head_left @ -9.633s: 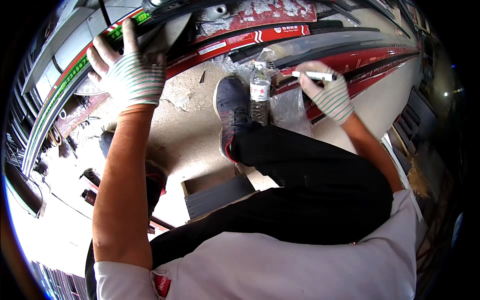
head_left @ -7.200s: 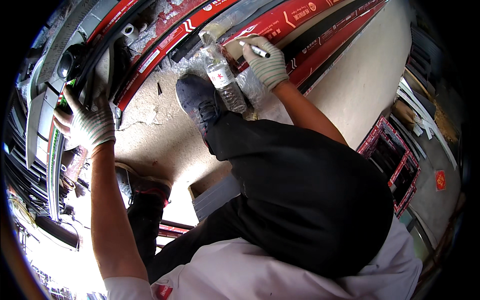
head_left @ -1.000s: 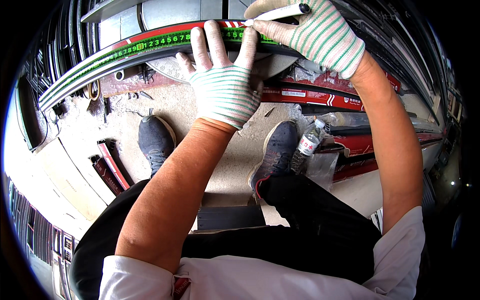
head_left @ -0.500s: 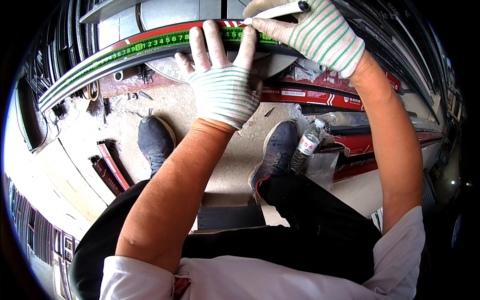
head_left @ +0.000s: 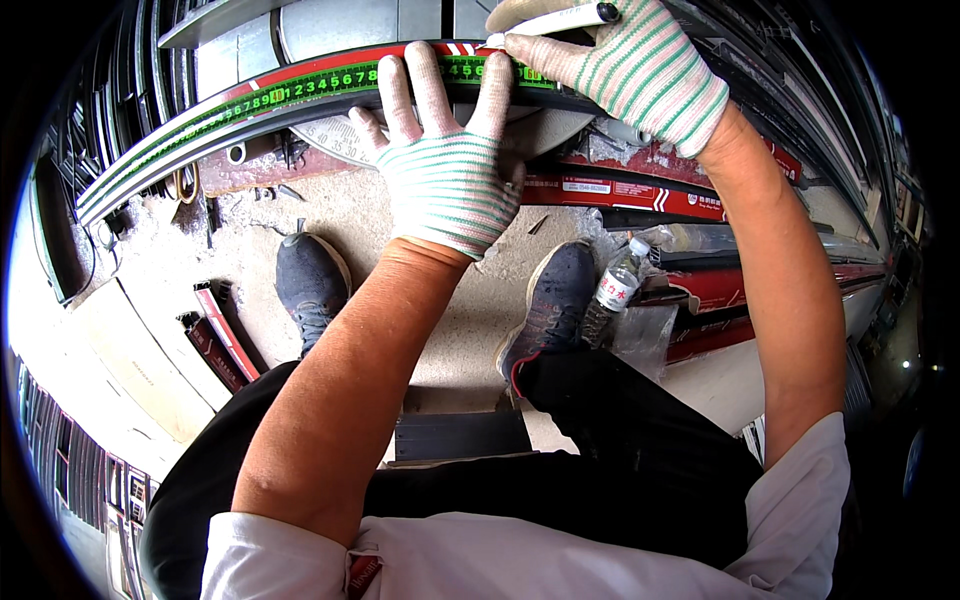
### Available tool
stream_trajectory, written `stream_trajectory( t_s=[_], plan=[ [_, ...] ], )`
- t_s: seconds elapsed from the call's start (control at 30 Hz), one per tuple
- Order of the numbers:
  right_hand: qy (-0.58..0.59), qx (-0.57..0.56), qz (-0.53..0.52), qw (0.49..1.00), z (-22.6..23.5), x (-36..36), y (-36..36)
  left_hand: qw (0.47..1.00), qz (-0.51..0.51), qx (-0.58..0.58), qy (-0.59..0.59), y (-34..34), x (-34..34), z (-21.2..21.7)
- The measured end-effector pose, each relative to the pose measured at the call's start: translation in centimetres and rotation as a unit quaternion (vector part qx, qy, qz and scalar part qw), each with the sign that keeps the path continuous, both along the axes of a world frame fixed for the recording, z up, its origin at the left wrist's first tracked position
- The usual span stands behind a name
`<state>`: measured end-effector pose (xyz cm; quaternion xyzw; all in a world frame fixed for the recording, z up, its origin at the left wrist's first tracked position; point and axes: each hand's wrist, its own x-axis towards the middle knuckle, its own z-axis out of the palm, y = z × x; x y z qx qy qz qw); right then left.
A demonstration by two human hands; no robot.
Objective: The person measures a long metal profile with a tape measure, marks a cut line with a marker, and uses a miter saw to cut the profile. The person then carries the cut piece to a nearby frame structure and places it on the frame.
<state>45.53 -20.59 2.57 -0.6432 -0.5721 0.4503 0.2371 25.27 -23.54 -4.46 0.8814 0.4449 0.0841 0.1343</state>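
My left hand [head_left: 440, 185], in a white glove with green stripes, lies with fingers spread over a green tape measure blade [head_left: 330, 80]. The blade stretches along a long profile strip [head_left: 350, 59] covered in red and white film. In the same kind of glove, my right hand [head_left: 650, 80] pinches a white marker pen [head_left: 560, 21] with a black end. Its tip is down at the strip's far edge, just beyond my left fingertips. Under the strip, partly hidden, is a round metal plate with an angle scale [head_left: 335, 140].
A water bottle [head_left: 615, 285] stands beside my right shoe [head_left: 550, 305]. Red-wrapped profiles [head_left: 630, 192] lie beyond it, and short red offcuts [head_left: 225, 330] rest on the floor at left. Dark profile lengths [head_left: 820, 110] are stacked at far right. A cardboard sheet [head_left: 140, 360] lies at left.
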Motion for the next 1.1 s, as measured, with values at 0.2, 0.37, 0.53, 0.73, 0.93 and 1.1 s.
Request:
stream_trajectory(
  t_s=[0.2, 0.37, 0.53, 0.73, 0.93, 1.1],
  plan=[
    [0.003, 0.033, 0.018, 0.999, -0.1, 0.2, -0.3, 1.0, 0.001, 0.006, -0.001, 0.0, 0.1, -0.2],
    [0.007, 0.026, 0.017, 0.999, 0.4, -0.1, -0.2, 1.0, 0.005, 0.012, 0.002, -0.1, 0.0, -0.2],
    [0.006, 0.016, 0.017, 1.0, 0.1, 0.1, -0.2, 1.0, 0.001, 0.009, -0.002, -0.1, 0.1, -0.3],
    [-0.026, -0.01, 0.001, 1.0, 0.5, -0.3, 0.1, 1.0, 0.003, 0.007, -0.002, 0.0, 0.0, -0.2],
    [-0.006, 0.032, 0.002, 0.999, -0.5, 0.1, -0.2, 1.0, 0.003, 0.005, -0.003, -0.1, 0.1, -0.1],
    [-0.018, 0.031, 0.001, 0.999, -0.4, 0.1, -0.2, 1.0, 0.001, 0.005, 0.002, 0.0, 0.1, 0.0]
  ],
)
